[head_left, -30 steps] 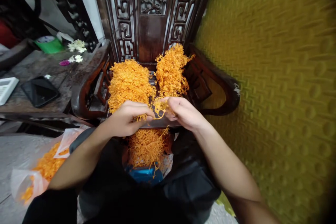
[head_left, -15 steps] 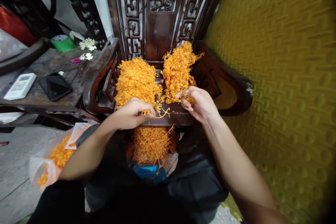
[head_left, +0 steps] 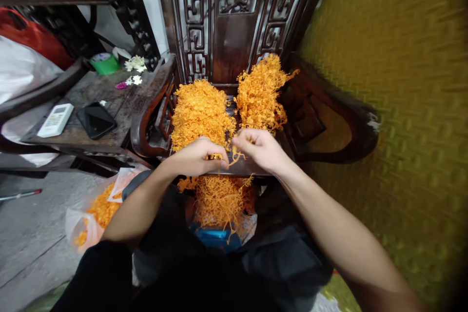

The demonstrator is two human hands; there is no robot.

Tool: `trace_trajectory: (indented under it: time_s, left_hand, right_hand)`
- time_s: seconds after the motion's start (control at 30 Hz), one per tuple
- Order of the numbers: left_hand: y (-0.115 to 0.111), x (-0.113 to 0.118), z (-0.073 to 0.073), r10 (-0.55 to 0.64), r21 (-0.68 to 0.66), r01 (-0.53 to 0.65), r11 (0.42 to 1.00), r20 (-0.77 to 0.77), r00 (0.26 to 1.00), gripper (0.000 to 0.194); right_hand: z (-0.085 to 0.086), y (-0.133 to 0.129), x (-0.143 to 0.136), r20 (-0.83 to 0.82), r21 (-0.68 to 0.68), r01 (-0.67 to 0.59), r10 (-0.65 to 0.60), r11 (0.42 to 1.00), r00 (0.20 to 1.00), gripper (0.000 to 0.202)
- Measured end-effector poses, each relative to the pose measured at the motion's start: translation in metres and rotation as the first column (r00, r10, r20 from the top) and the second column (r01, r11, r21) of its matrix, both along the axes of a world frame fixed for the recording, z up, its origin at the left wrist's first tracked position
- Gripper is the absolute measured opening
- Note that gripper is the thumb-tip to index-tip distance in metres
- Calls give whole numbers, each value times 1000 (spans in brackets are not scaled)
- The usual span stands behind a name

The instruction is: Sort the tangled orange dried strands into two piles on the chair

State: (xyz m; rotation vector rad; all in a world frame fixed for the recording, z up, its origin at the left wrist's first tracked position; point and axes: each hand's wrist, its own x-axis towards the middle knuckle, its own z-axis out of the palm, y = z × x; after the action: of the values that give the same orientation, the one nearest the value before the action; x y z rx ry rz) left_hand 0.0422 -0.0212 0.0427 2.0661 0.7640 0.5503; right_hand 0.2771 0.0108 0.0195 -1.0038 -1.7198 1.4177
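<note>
No txt legible (remote's (head_left: 56, 120) incl.)

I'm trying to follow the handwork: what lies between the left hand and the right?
A thin, branching orange sprig, pinched by the left hand and reaching toward the right hand, in the head view.

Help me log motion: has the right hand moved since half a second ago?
Yes: against the chair, the right hand has moved left, nearer the left hand.

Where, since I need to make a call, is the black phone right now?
In the head view, the black phone lies on the dark wooden surface at the left, just right of the white remote.
</note>
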Motion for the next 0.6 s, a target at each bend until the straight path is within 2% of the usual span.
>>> trace_trajectory:
  time_s: [0.03, 0.1, 0.17, 0.23, 0.3, 0.33, 0.4, 0.47, 0.5, 0.53, 0.6]
  left_hand:
    - [0, 0, 0, 10, -23, -10, 1000, 7, 1000, 29]
    - [0, 0, 0, -2, -84, 3, 996, 7, 1000, 25]
    - [0, 1, -2, -31, -150, 26, 988, -26, 999, 20]
    - [1, 5, -6, 11, -218, -26, 976, -71, 997, 19]
    - [2, 10, -12, 103, -295, -130, 947, -108, 989, 22]
    - [3, 12, -14, 142, -325, -174, 930, -120, 983, 24]
    - [3, 16, -17, 191, -355, -218, 909, -112, 975, 26]
    - [3, 19, -17, 213, -382, -227, 896, -78, 974, 25]
    - [3, 20, -17, 216, -404, -224, 887, -66, 974, 24]
    - [3, 21, -16, 219, -426, -224, 876, -63, 974, 23]
    - [3, 23, -15, 239, -461, -248, 852, -78, 968, 24]
  right_hand:
    - [-2, 6, 3, -44, 59, 160, -158, 985, 986, 54]
    - [-3, 19, 13, -195, 63, 438, -419, 897, 887, 56]
    - [0, 25, 22, -283, 23, 522, -495, 853, 821, 53]
    - [8, 17, 23, -255, 53, 455, -428, 889, 867, 44]
    - [14, -3, 15, -129, 192, 300, -279, 934, 952, 30]
    - [16, -14, 8, -43, 290, 191, -186, 938, 982, 24]
    - [17, -32, -6, 141, 469, -44, -25, 882, 990, 20]
    - [17, -42, -16, 258, 584, -168, 14, 794, 966, 19]
    - [18, -43, -17, 267, 631, -158, -22, 759, 963, 16]
    - [20, -43, -17, 230, 684, -91, -95, 724, 969, 15]
    - [26, -40, -11, 37, 771, 169, -308, 614, 951, 20]
